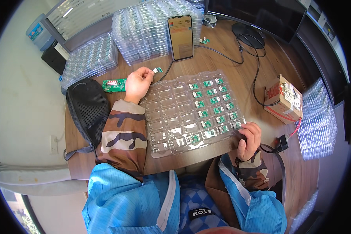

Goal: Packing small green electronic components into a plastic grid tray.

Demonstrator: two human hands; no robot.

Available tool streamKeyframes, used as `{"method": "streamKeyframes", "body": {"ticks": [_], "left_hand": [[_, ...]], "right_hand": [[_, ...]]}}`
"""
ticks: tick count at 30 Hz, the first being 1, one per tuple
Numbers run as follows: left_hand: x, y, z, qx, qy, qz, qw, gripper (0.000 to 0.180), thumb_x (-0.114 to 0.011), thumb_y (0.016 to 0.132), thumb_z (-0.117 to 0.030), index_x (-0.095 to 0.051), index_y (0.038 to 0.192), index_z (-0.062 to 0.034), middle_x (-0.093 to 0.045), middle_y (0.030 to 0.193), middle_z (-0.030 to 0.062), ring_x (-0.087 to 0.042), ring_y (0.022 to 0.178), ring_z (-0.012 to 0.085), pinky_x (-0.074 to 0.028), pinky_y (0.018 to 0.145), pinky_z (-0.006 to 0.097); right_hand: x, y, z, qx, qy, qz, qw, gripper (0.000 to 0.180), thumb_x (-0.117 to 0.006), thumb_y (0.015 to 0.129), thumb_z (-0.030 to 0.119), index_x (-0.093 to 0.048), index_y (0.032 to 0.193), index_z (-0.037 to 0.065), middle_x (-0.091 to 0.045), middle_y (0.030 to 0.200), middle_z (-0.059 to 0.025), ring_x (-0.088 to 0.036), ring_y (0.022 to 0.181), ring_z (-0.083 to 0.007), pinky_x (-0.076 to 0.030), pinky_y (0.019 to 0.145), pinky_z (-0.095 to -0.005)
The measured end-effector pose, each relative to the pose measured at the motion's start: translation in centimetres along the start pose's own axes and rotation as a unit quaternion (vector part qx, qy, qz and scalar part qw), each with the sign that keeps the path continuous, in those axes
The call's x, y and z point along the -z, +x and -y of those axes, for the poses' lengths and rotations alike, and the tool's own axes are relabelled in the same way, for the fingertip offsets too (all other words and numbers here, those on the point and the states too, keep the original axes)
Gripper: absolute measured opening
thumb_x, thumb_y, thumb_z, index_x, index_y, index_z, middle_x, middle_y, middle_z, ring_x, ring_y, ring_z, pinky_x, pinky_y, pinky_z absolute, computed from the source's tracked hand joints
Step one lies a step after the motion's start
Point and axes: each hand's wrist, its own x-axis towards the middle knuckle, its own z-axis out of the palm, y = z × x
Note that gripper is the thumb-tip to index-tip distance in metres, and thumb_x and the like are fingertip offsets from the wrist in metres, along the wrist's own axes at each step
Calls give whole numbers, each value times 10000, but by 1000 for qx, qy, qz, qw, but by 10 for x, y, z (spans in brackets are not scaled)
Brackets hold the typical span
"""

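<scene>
Nearest to us, our right hand grips with closed fingers the 4 o'clock corner of the clear plastic tray on the desk. At 11 o'clock of the tray, our left hand pinches a small green circuit board between thumb and fingers.

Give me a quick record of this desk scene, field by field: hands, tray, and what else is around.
Left hand: pinching a small green circuit board in its fingers
Right hand: gripping the tray's near right edge
Clear plastic tray: right columns filled with small boards, left pockets empty
Behind: phone, stacked trays
Right: cardboard box
Left: black mesh bag
</scene>
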Motion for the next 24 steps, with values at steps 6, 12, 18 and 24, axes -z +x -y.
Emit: {"method": "streamKeyframes", "body": {"ticks": [6, 12, 18, 24], "left_hand": [[0, -2, -7, -3, 1, 5, 1000, 151, -578, 785, -194, -610, 777, -47, -578, 592, 13, -515, 523, 81, -395, 501, 229], [-3, -3, 0, -3, 1, -5, 1000, 158, -581, 782, -207, -611, 773, -53, -582, 593, 15, -521, 520, 86, -396, 495, 236], [-2, 2, 0, -7, 4, -8, 1000, 173, -583, 770, -250, -618, 764, -80, -602, 592, 27, -550, 508, 130, -409, 492, 277], [-2, 0, -4, -13, 15, -7, 1000, 171, -581, 766, -250, -616, 761, -83, -602, 596, 37, -557, 512, 156, -411, 492, 290]], "right_hand": [[3, 0, 1, -5, 2, -1, 1000, 270, -450, 821, 261, -553, 843, 12, -551, 917, -136, -514, 896, -325, -402, 803, -428], [30, 15, 10, -26, -53, 70, 996, 178, -533, 746, 145, -549, 870, 18, -531, 961, -136, -482, 941, -334, -378, 837, -438], [104, 20, 7, -147, -342, 148, 916, 358, -586, 653, 24, -525, 1006, 40, -454, 1104, -159, -442, 959, -339, -366, 865, -409], [113, -7, -9, -262, -400, 220, 850, 427, -565, 656, 18, -506, 1077, 57, -415, 1200, -141, -486, 930, -333, -419, 798, -393]]}}
